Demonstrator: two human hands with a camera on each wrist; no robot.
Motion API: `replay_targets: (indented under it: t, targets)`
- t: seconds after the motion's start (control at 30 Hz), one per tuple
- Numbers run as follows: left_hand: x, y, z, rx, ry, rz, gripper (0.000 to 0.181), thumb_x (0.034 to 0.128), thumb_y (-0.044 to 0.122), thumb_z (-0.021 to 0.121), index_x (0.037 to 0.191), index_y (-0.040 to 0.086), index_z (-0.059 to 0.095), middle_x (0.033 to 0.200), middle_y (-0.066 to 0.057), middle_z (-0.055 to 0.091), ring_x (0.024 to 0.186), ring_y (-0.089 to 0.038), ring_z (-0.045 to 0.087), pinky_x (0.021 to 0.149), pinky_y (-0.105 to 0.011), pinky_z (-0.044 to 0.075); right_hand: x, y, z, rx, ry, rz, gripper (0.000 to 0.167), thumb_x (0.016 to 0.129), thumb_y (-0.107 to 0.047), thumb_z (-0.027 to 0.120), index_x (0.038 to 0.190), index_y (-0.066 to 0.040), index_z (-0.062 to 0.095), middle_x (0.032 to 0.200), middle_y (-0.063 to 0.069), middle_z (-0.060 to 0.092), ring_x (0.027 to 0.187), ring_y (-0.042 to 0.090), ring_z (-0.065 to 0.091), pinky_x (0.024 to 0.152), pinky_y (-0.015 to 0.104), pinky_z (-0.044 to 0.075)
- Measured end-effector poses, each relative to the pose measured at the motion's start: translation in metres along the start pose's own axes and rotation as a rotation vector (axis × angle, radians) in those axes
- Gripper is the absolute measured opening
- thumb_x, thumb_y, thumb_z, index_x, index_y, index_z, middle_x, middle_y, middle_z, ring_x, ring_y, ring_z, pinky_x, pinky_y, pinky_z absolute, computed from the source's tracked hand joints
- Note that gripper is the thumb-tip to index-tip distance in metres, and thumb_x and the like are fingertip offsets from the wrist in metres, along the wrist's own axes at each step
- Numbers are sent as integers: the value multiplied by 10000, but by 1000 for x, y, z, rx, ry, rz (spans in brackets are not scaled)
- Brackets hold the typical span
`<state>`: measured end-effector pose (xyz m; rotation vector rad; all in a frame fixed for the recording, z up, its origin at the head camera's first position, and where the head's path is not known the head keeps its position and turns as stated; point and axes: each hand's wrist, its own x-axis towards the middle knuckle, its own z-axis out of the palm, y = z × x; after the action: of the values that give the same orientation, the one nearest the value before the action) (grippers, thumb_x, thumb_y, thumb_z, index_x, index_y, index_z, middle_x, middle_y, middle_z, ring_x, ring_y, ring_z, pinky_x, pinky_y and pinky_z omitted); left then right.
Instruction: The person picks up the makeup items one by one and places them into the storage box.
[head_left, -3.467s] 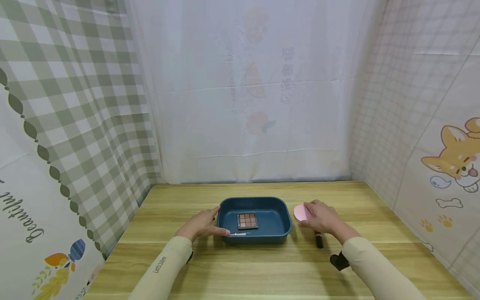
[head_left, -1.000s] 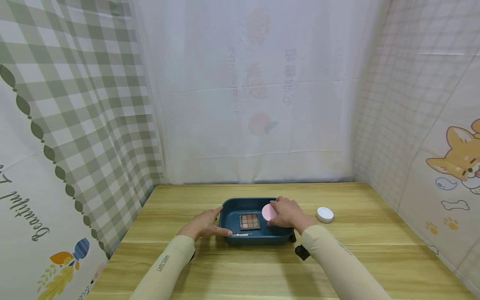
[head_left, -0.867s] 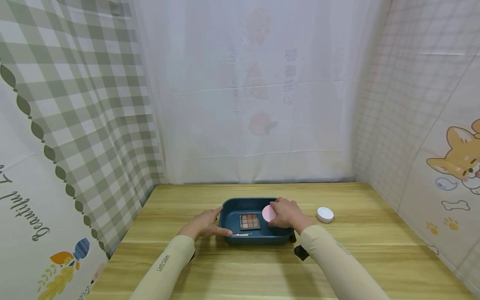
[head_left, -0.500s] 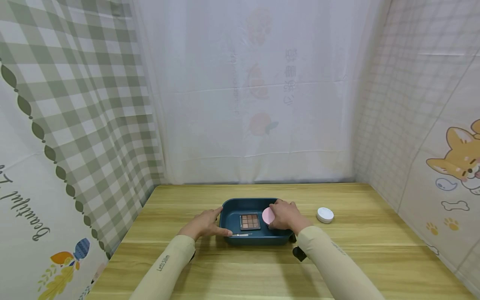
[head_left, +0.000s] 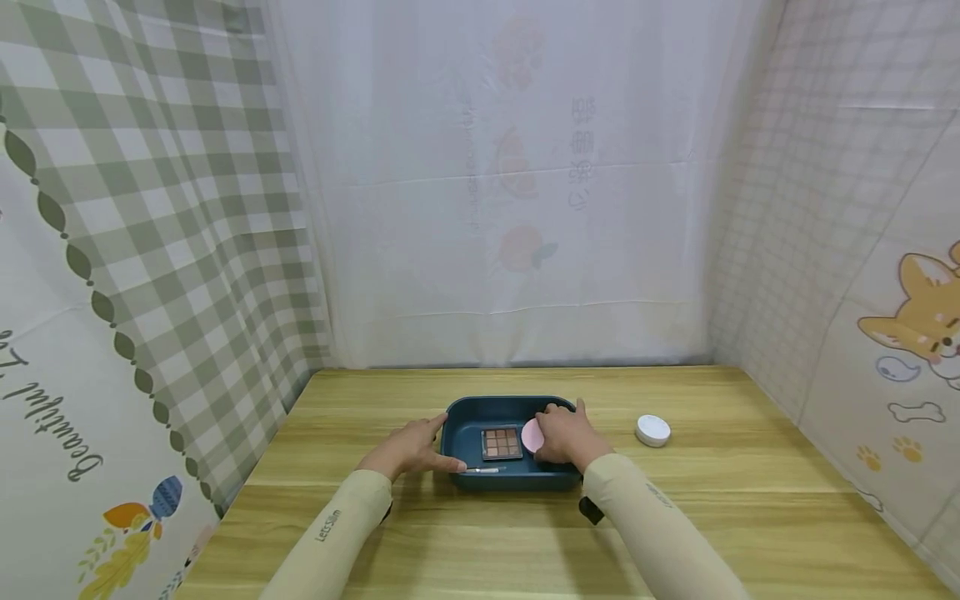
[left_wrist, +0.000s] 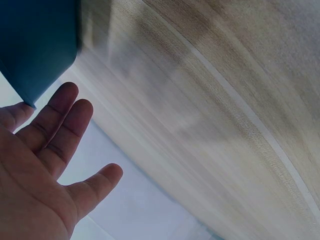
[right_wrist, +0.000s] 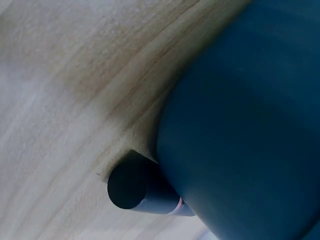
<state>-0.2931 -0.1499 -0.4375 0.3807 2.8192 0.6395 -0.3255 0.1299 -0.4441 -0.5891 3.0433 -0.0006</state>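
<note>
In the head view my left hand touches the left rim of a dark blue tray, its thumb over the front corner. The left wrist view shows its fingers extended beside the tray wall. My right hand reaches into the tray's right part and holds a pink round disc, partly covered by the fingers. Left of the disc lies an eyeshadow palette. Along the tray's front, near my left thumb, is a slim white-and-silver stick. My right hand is out of the right wrist view.
A white round container stands on the wooden table, right of the tray. The right wrist view has a black cylinder close beside the tray's outer wall. White curtains close off the back and sides.
The right hand has carried the pink disc from the table into the tray, and lately shifted slightly left with it. The white container came into sight. The left hand stays at the rim.
</note>
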Motion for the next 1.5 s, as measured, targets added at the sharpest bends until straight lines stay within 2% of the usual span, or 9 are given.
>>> replay_targets:
  t: [0.43, 0.97, 1.17, 1.5]
  targets:
    - [1, 3, 2, 5, -4, 4, 1083, 746, 611, 793, 1565, 96, 306, 1493, -192, 440, 1360, -379, 422, 1064, -567, 376, 1, 1, 6, -7, -15, 25, 675, 793, -371, 817, 1306, 16, 612, 1271, 207, 589, 1200, 385, 548, 1078, 731, 170]
    - [1, 2, 2, 15, 2, -4, 1076, 743, 598, 803, 1557, 85, 322, 1490, -204, 439, 1370, -391, 405, 1077, -596, 342, 4, 4, 12, -27, -6, 34, 737, 754, -478, 837, 1279, -2, 635, 1232, 206, 595, 1167, 385, 558, 1058, 741, 200]
    - [2, 0, 2, 24, -1, -5, 1083, 743, 609, 797, 1558, 83, 316, 1486, -205, 442, 1366, -391, 410, 1074, -592, 348, 1, 3, 5, -12, 7, 8, 753, 759, -482, 831, 1308, -12, 621, 1263, 195, 588, 1181, 384, 551, 1049, 747, 207]
    - [0, -1, 1, 7, 1, -3, 1085, 740, 604, 802, 1558, 83, 316, 1491, -208, 436, 1363, -394, 413, 1069, -594, 352, -2, 3, -9, 34, 44, -29, 677, 843, -415, 780, 1355, -14, 591, 1323, 211, 570, 1218, 394, 537, 1059, 733, 204]
